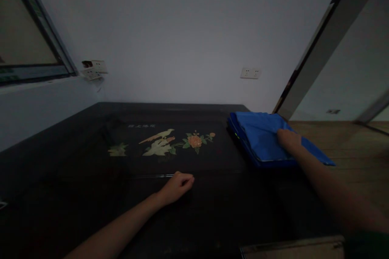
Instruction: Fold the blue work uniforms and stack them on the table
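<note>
My left hand [180,185] rests curled into a loose fist on the dark table [212,206], near the raised line along its inlaid panel. Nothing shows in its fingers. At the right, my right hand [288,139] is closed on the top layer of a folded blue cloth [258,133]. The fingertips of that hand are partly hidden against the fabric. Beneath the top layer lie darker blue folds, and one corner of the cloth stretches out to the right past my wrist.
Birds and flowers [194,141] are inlaid in the tabletop. A wall with a double socket [251,73] stands behind it. At the left are a window [30,28] and loose socket plates [92,71]. A pale flat object [294,249] shows at the bottom edge; wooden floor [358,141] lies right.
</note>
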`<state>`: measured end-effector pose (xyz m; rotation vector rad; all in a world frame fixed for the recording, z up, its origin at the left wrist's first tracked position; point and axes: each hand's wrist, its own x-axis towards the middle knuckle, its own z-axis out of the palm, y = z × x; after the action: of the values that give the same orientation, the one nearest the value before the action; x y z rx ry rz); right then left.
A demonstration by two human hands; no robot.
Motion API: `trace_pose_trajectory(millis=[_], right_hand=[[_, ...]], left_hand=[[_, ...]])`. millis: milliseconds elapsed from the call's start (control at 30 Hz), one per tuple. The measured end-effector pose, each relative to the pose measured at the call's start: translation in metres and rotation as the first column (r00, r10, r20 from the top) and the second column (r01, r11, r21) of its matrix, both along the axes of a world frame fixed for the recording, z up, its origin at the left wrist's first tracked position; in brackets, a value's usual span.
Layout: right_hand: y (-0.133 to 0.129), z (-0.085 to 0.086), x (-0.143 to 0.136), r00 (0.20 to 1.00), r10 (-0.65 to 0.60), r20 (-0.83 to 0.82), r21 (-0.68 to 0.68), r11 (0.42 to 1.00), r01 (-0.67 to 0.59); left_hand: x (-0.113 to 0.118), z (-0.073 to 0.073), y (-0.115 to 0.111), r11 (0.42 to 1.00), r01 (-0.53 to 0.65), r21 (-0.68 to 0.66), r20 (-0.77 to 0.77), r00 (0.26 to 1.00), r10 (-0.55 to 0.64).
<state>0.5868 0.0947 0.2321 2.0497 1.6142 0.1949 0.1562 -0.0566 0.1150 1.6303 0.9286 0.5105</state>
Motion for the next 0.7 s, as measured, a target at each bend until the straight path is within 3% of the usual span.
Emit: trace_pose_trajectory(millis=[167, 267, 367, 467, 533, 600, 700], right_hand=[[0.009, 0.038, -0.015, 0.992, 0.123, 0.015, 0.027, 0.992, -0.123], [0.026, 0.071, -0.041, 0.98, 0.198, 0.002, 0.06, 0.978, -0.198], [0.045, 0.11, -0.094, 0.931, 0.362, -0.052, 0.083, 0.93, -0.357], [0.055, 0.153, -0.165, 0.791, 0.591, -0.16, 0.139, 0.807, -0.574], [0.057, 0.18, -0.21, 0.677, 0.692, -0.251, 0.28, 0.721, -0.634], [0.057, 0.204, -0.245, 0.586, 0.744, -0.322, 0.485, 0.661, -0.572], [0.058, 0.223, -0.27, 0.439, 0.765, -0.471, 0.66, 0.636, -0.401]], left_hand=[[0.001, -0.004, -0.001, 0.999, -0.002, 0.036, -0.044, 0.999, 0.003], [0.003, 0.003, 0.001, 0.998, 0.021, 0.065, -0.051, 0.999, -0.018], [0.011, 0.025, 0.007, 0.996, 0.026, 0.081, -0.035, 0.999, -0.023], [0.027, 0.059, 0.02, 0.994, -0.009, 0.108, 0.024, 1.0, 0.007], [0.043, 0.08, 0.034, 0.985, -0.099, 0.144, 0.132, 0.988, 0.08], [0.058, 0.094, 0.053, 0.945, -0.257, 0.202, 0.258, 0.945, 0.202], [0.07, 0.102, 0.084, 0.782, -0.541, 0.309, 0.377, 0.825, 0.422]])
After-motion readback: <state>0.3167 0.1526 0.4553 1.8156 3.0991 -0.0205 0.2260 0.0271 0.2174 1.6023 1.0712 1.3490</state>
